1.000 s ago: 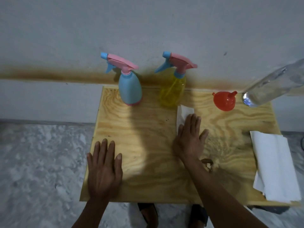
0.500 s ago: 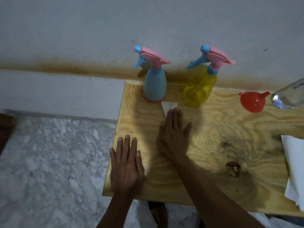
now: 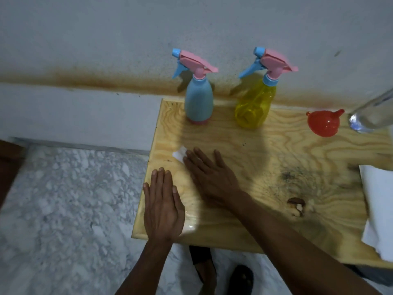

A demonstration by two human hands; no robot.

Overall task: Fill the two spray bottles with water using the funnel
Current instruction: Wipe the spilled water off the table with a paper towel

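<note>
Right hand [image 3: 209, 177], fingers flat, presses a small white tissue [image 3: 179, 154] onto the pale plywood counter [image 3: 265, 167], apparently wiping; left hand [image 3: 162, 206] rests flat, bracing. Beyond the right hand stand a blue plastic spray bottle [image 3: 198, 101] and a yellow translucent spray bottle [image 3: 255, 105], capped; the red plastic funnel [image 3: 323, 124] lies further right.

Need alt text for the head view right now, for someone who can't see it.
The right hand presses a white tissue flat onto a wooden table while the left hand rests flat near its edge. Behind stand a blue spray bottle and a yellow one, both capped, with a red funnel to their right.
</note>
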